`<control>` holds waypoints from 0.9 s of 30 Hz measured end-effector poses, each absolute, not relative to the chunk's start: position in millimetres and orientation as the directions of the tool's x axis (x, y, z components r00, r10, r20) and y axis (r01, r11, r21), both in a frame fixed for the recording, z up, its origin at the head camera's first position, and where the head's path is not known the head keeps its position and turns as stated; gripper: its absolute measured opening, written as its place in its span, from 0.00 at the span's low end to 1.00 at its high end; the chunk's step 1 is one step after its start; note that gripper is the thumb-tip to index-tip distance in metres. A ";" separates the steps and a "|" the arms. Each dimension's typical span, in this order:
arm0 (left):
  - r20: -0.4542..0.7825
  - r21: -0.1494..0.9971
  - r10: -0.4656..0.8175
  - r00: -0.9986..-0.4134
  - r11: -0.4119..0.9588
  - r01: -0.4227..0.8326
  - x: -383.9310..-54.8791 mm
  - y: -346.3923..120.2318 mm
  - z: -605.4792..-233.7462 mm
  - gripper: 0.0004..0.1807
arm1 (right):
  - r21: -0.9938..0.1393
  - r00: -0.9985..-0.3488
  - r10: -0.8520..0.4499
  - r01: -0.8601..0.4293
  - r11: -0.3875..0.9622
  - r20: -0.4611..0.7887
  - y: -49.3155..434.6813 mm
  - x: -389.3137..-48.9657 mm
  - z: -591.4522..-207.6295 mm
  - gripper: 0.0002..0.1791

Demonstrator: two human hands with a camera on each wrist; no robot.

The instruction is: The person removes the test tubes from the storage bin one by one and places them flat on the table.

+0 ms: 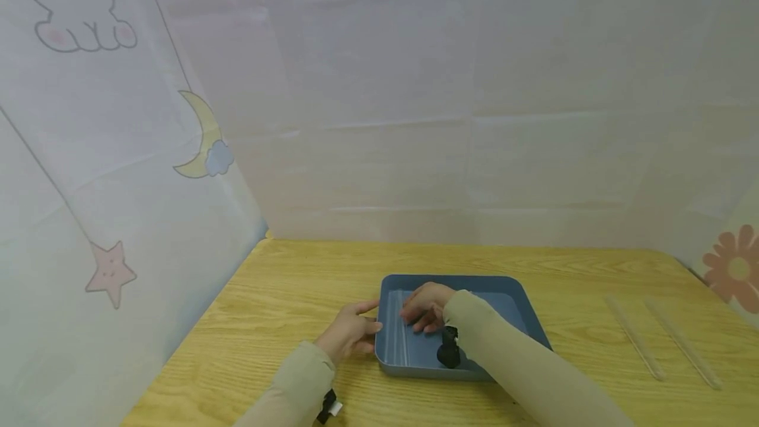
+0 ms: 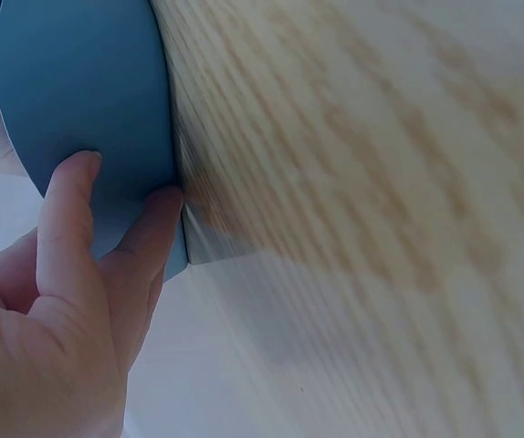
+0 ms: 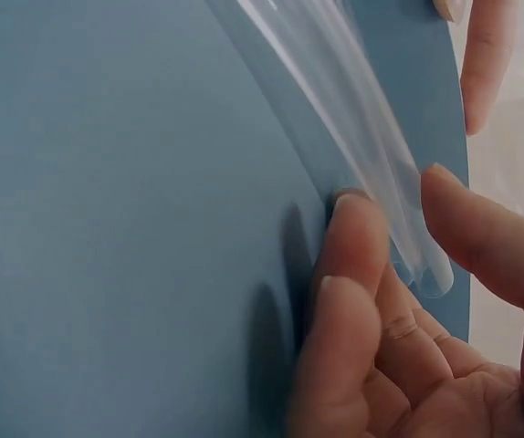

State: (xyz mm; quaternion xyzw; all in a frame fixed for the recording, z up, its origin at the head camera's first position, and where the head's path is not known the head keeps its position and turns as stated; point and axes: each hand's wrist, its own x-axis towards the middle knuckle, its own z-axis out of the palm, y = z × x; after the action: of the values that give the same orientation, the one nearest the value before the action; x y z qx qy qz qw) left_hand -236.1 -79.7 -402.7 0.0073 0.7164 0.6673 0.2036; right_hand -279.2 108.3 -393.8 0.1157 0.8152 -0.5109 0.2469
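A blue rectangular tray [image 1: 504, 308] sits on the table in the head view. Clear plastic tubes with rounded ends [image 3: 394, 178] lie side by side along its left inner wall; the exact number is hard to tell. My right hand [image 1: 429, 305] reaches down into the tray. In the right wrist view, its bent fingers [image 3: 349, 242] meet one side of a tube near the rounded end, with the thumb at the other side. My left hand [image 1: 350, 331] is at the tray's left side. In the left wrist view, its extended fingertips [image 2: 79, 173] touch the outer wall.
Two more clear tubes [image 1: 682, 341] lie roughly parallel on the wooden table [image 1: 284, 282], right of the tray. Behind the table hangs a pale sheet [image 1: 385, 117], and a patterned one [image 1: 148, 196] covers the left side.
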 end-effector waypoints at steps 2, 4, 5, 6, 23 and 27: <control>-0.283 0.958 0.279 -0.917 0.114 -0.261 -236.2 -79.8 -402.4 0.31 | -0.776 -0.852 -0.063 0.439 0.454 -0.519 108.0 -279.0 -393.7 0.23; -0.285 0.958 0.277 -0.918 0.119 -0.262 -236.3 -79.8 -402.1 0.31 | -0.777 -0.853 -0.066 0.436 0.454 -0.517 108.3 -278.8 -393.6 0.22; -0.285 0.958 0.275 -0.918 0.121 -0.262 -236.4 -79.7 -402.0 0.31 | -0.778 -0.853 -0.068 0.435 0.453 -0.517 108.7 -278.7 -393.6 0.22; -0.286 0.957 0.273 -0.919 0.123 -0.261 -236.5 -79.6 -402.2 0.30 | -0.779 -0.853 -0.072 0.433 0.453 -0.516 109.2 -278.6 -393.3 0.22; -0.278 0.960 0.266 -0.923 0.117 -0.256 -235.8 -80.1 -406.4 0.31 | -0.860 -0.866 -0.159 0.415 0.298 -0.474 140.2 -275.4 -390.0 0.28; -0.271 0.962 0.268 -0.925 0.114 -0.249 -235.8 -80.7 -406.9 0.31 | -0.873 -0.876 -0.154 0.408 0.265 -0.457 149.2 -272.3 -387.6 0.28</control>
State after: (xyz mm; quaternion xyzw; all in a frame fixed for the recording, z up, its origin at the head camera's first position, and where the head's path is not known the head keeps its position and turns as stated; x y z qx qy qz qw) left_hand -235.8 -80.7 -406.9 0.0066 0.7206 0.6657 0.1938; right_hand -272.3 149.2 -387.6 0.0837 0.7601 -0.6003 0.2342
